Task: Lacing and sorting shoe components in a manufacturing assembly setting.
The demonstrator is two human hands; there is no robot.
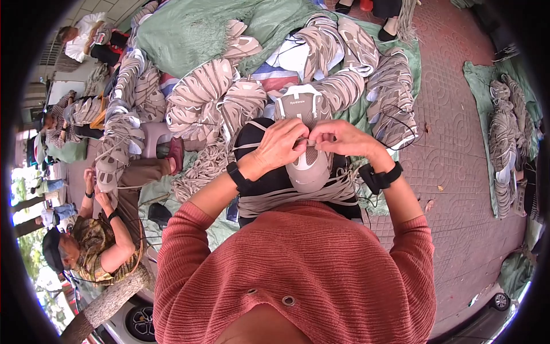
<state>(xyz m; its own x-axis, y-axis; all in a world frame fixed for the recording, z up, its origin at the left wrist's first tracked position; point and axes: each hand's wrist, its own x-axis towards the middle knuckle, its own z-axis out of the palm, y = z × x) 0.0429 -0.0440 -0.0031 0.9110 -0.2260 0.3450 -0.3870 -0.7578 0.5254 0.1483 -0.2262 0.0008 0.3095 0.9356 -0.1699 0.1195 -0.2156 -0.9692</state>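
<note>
A grey shoe upper (308,172) lies on my lap, its rounded toe toward me and its tongue pointing away. Over its eyelet area my left hand (281,143) is closed, thumb and fingers pinched on a thin grey shoelace (246,147) that trails off to the left. Close beside it, my right hand (345,137) pinches at the same lacing spot; the fingertips almost meet, and the lace between them is partly hidden. Bundled grey laces (286,204) lie across my dark-clad thighs below the upper.
Piled shoe uppers (200,92) spread ahead on green sheeting (183,34), beside a heap of loose laces (203,172). At left, a seated person (94,241) handles another upper. More uppers (504,132) lie right, across red paving (452,172). A tree trunk (114,298) leans at lower left.
</note>
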